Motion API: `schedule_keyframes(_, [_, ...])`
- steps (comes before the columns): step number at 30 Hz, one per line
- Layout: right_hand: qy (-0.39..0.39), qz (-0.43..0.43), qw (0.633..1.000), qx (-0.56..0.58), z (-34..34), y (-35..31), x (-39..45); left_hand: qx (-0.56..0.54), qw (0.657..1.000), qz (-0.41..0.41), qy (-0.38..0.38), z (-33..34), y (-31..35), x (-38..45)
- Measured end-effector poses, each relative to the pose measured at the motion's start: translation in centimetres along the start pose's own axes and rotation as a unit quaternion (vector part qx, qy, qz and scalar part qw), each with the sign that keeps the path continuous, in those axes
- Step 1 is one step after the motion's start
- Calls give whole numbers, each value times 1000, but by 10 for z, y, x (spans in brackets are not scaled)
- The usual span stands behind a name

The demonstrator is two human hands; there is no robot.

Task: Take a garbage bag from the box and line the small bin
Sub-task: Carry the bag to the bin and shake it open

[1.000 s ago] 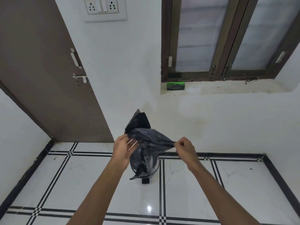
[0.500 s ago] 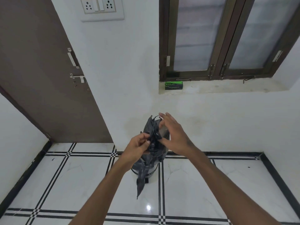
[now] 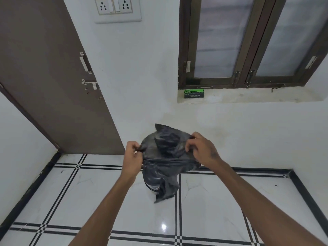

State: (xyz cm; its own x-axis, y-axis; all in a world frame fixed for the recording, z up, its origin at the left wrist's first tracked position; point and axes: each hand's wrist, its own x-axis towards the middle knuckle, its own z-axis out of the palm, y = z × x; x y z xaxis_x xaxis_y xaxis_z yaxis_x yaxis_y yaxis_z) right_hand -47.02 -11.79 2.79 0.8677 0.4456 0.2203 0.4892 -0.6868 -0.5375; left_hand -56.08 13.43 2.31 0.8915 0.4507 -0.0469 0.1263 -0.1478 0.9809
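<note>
The garbage bag point(image 3: 165, 153) is glossy black with grey sheen on its creases. The box point(image 3: 194, 93) at the left end of the window sill point(image 3: 248, 96) is black with a bright green top and green lettering. The floor point(image 3: 88, 201) is white marble-look tile, faintly veined in grey, crossed by triple black stripes that make small checks where they meet, with a black border along the walls. The door point(image 3: 44, 77) is dull brown. The window frame point(image 3: 245, 50) is dark brown around frosted grey-white panes. The walls point(image 3: 142, 77) are white, the switch plate point(image 3: 118, 9) off-white.

left hand point(image 3: 132, 157) + right hand point(image 3: 201, 150) | pinch garbage bag point(image 3: 163, 155) | above bin point(image 3: 150, 185)
</note>
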Motion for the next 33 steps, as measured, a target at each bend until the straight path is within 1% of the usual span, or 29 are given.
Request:
schedule_keyframes(2, [-1, 25, 996, -90, -1, 17, -3, 80, 994, 67, 37, -16, -5, 3])
schedule_keyframes(4, [-13, 65, 988, -142, -4, 32, -7, 158, 980, 103, 62, -32, -9, 7])
schedule_keyframes(6, [-24, 110, 979, -171, -5, 44, -9, 225, 966, 106, 78, -44, -12, 10])
schedule_keyframes(8, [-39, 154, 968, -192, -5, 51, -8, 309, 942, 107, 78, -48, -15, 12])
schedule_keyframes(9, [-43, 181, 963, -195, -4, 52, -7, 335, 933, 105, 84, -47, -16, 13])
schedule_keyframes(10, [-44, 204, 959, -193, -2, 53, -7, 338, 931, 98, 100, -46, -17, 13])
schedule_keyframes(12, [-45, 235, 954, -183, 1, 56, -6, 308, 939, 71, 137, -42, -15, 15])
schedule_keyframes(15, [-34, 263, 953, -149, 6, 59, -8, 245, 954, 38, 170, -36, -10, 17])
schedule_keyframes(17, [-17, 283, 951, -120, 8, 60, -8, 150, 969, 15, 197, -30, -8, 16])
schedule_keyframes(19, [4, 297, 949, -106, 11, 55, -9, 42, 975, -9, 217, -22, -6, 17])
schedule_keyframes(22, [47, 307, 947, -81, 14, 50, -9, -100, 966, -55, 233, -14, -3, 25])
schedule_keyframes(24, [38, 289, 951, -100, 19, 50, -13, -214, 945, -112, 218, -12, 1, 31])
schedule_keyframes(25, [21, 279, 953, -118, 22, 52, -16, -246, 937, -134, 209, -11, 1, 33])
schedule_keyframes(26, [2, 266, 955, -132, 26, 55, -18, -246, 936, -150, 204, -11, 0, 35])
schedule_keyframes(27, [-25, 253, 957, -138, 30, 59, -21, -219, 942, -160, 198, -12, -4, 36])
schedule_keyframes(29, [-87, 226, 962, -126, 37, 63, -26, -126, 963, -171, 167, -15, -18, 33])
schedule_keyframes(31, [-163, 222, 954, -121, 40, 64, -28, -25, 980, -171, 104, -20, -37, 28])
schedule_keyframes(33, [-250, 232, 934, -101, 42, 62, -26, 61, 984, -163, 38, -27, -47, 26])
